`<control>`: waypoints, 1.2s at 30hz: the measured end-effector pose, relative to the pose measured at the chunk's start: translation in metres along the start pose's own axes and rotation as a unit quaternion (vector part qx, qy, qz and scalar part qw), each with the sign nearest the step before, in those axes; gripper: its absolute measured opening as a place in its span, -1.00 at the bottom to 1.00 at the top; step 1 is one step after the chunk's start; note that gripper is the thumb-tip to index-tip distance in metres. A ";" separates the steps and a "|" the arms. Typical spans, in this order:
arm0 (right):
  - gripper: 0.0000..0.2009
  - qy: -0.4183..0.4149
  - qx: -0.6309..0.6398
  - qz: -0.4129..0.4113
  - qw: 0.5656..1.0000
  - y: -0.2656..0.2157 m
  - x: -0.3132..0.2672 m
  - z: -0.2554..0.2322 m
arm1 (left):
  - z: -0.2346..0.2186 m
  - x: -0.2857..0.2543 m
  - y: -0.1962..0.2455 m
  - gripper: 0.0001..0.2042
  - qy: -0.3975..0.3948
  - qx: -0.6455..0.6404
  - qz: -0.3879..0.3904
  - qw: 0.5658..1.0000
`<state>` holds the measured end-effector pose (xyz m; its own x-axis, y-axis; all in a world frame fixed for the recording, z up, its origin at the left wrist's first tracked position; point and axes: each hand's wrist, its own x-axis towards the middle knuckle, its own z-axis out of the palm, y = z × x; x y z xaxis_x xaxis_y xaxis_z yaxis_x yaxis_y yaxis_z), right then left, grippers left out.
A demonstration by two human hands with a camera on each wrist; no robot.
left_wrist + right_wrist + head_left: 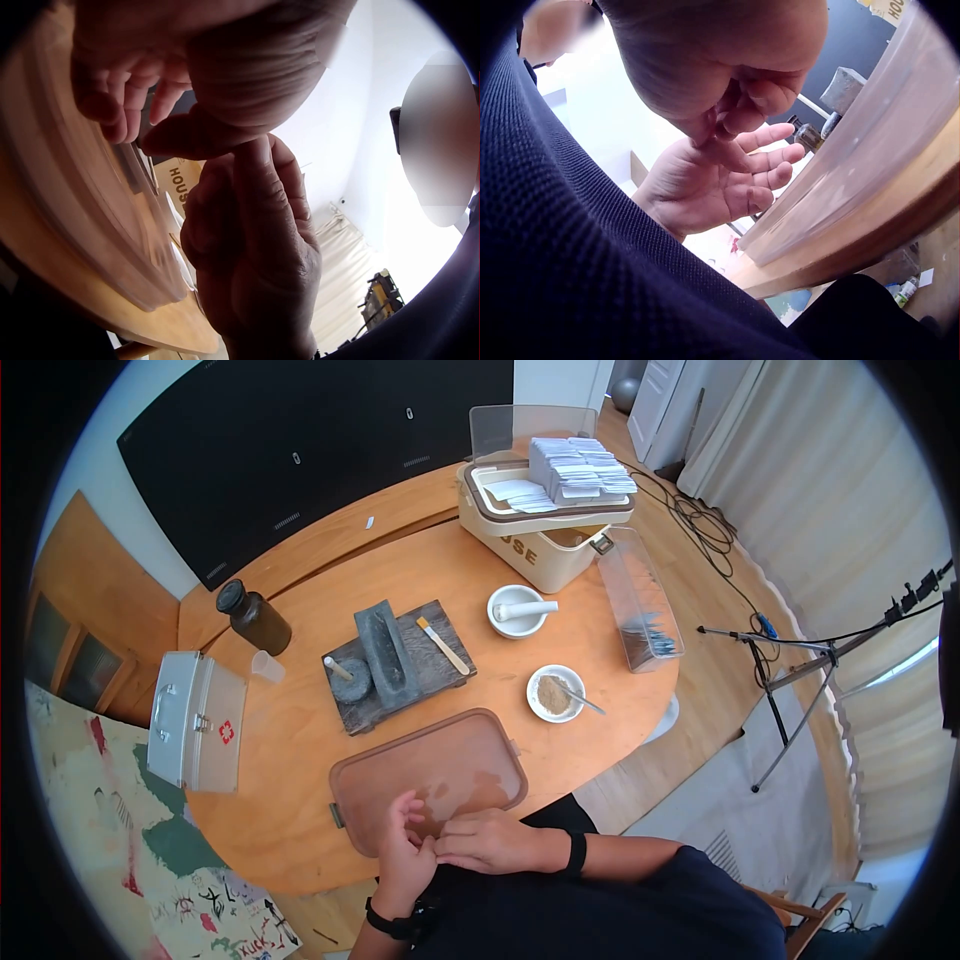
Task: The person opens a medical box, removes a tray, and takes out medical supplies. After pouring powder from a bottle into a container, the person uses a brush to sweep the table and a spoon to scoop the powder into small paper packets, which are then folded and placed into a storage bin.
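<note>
My left hand (404, 860) is held palm up over the near edge of a brown translucent tray (375, 785), its fingers loosely spread. From the right, my right hand (490, 841) meets it, with fingers curled and thumb and fingertips pinching around the base of the left thumb (731, 156). In the left wrist view, the right thumb (259, 176) presses up against the left hand. No separate object shows between the hands; the spot where they meet is partly hidden. Damp-looking patches mark the tray.
Beyond the tray lie a dark stone slab (425, 625) with a brush (440, 645), a white mortar and pestle (520, 612), and a bowl of brown powder (553, 695). A metal case (205, 725), brown bottle (262, 622), cream box (520, 550) and clear bin (635, 600) stand around.
</note>
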<state>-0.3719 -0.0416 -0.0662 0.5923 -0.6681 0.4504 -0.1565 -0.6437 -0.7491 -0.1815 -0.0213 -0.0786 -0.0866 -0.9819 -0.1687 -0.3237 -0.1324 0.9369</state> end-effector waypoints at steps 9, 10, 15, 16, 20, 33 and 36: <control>-0.83 0.005 -0.005 -0.010 1.000 0.000 0.001 0.000 | -0.002 0.000 -0.002 -0.28 -0.011 -0.008 0.005 1.000; -0.83 0.006 -0.005 -0.010 1.000 0.000 0.002 0.000 | -0.002 0.000 0.002 -0.28 -0.009 0.001 0.010 1.000; -0.84 -0.004 -0.010 -0.007 1.000 -0.002 0.002 -0.001 | -0.003 0.000 0.010 -0.28 -0.007 0.009 0.014 1.000; -0.84 -0.004 -0.010 -0.007 1.000 -0.001 0.002 -0.001 | -0.004 0.000 0.007 -0.28 -0.011 0.003 0.013 1.000; -0.85 0.000 -0.014 -0.011 1.000 -0.005 0.004 -0.002 | -0.004 0.001 0.003 -0.28 -0.017 -0.020 0.013 1.000; -0.81 0.015 -0.010 -0.013 1.000 -0.006 0.006 -0.002 | -0.003 -0.002 0.003 -0.29 -0.024 -0.048 0.010 0.999; -0.81 0.011 -0.015 -0.019 1.000 -0.002 0.004 -0.001 | -0.003 -0.001 0.000 -0.29 -0.025 -0.055 -0.001 0.998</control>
<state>-0.3696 -0.0430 -0.0623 0.5811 -0.6505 0.4890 -0.1587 -0.6799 -0.7159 -0.1788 -0.0210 -0.0777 -0.1342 -0.9740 -0.1823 -0.2179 -0.1505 0.9643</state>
